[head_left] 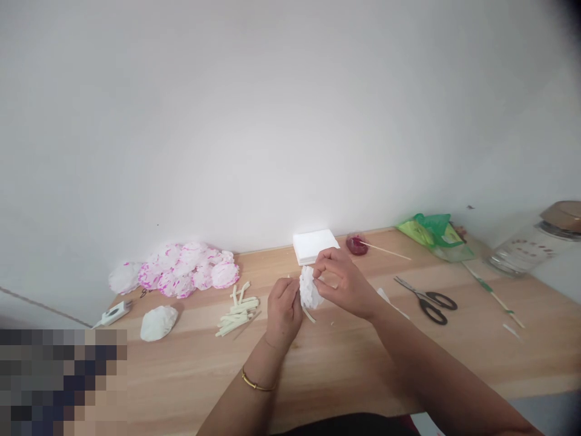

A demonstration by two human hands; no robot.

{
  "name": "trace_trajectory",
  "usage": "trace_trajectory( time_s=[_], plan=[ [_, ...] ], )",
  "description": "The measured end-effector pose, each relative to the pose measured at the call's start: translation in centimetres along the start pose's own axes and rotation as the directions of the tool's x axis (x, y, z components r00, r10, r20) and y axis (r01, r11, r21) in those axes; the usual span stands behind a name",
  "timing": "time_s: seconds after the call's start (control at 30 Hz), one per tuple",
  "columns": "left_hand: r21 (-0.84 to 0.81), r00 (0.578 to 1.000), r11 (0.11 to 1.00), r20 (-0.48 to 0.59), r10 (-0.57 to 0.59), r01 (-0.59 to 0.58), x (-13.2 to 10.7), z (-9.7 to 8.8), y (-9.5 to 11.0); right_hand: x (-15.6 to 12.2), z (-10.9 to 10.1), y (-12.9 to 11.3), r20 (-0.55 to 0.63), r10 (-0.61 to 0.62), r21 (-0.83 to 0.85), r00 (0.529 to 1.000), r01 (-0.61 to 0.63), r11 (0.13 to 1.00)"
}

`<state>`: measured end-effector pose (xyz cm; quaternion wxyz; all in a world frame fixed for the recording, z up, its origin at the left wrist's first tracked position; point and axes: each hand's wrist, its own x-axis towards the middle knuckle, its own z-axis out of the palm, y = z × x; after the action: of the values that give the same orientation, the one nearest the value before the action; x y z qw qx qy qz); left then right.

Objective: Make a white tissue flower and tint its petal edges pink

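Both hands meet over the middle of the wooden table [345, 363]. My left hand [284, 315] is closed round the lower part of a crumpled white paper flower [310, 289], with a pale stick poking out below it. My right hand [344, 281] pinches the flower's upper petals from the right. A gold bangle circles my left wrist. Just behind the hands lies a stack of white paper squares [315, 245].
Pink-edged paper flowers [181, 272] are piled at the back left, a plain white one [158, 322] and a white glue gun [114, 313] nearer. Cut pale sticks [238, 312] lie left of my hands. Scissors [429, 300], a red dish [356, 244], a green bag [431, 233], a glass jar [535, 245] are right.
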<state>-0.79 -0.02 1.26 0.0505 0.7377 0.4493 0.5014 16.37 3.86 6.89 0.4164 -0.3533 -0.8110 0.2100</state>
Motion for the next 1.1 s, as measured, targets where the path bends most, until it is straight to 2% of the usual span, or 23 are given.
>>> trace_trajectory(
  time_s=[0.2, 0.4, 0.87, 1.0, 1.1],
  plan=[
    [0.012, 0.999, 1.000, -0.040, 0.026, -0.026, 0.0, 0.1, -0.1, 0.1, 0.1, 0.1, 0.010, 0.007, -0.048, 1.000, -0.006, 0.999],
    [0.032, 0.998, 0.998, -0.009, 0.056, -0.056, -0.2, 0.2, -0.3, 0.0, 0.4, 0.1, 0.017, 0.018, -0.037, 1.000, -0.017, 0.999],
    [0.021, 0.999, 0.999, -0.019, 0.049, -0.049, -0.3, 0.3, -0.5, 0.2, 0.5, 0.2, -0.063, 0.060, -0.054, 0.996, -0.064, 0.997],
    [0.026, 0.998, 0.998, -0.024, 0.056, -0.055, -0.3, 0.3, -0.5, 0.2, 0.0, 0.0, -0.094, 0.058, 0.010, 0.994, -0.057, 0.998],
    [0.052, 0.998, 0.997, -0.018, 0.056, -0.055, -0.2, 0.3, -0.5, 0.1, -0.5, -0.4, -0.049, 0.044, 0.045, 0.998, -0.042, 0.998]
  ],
)
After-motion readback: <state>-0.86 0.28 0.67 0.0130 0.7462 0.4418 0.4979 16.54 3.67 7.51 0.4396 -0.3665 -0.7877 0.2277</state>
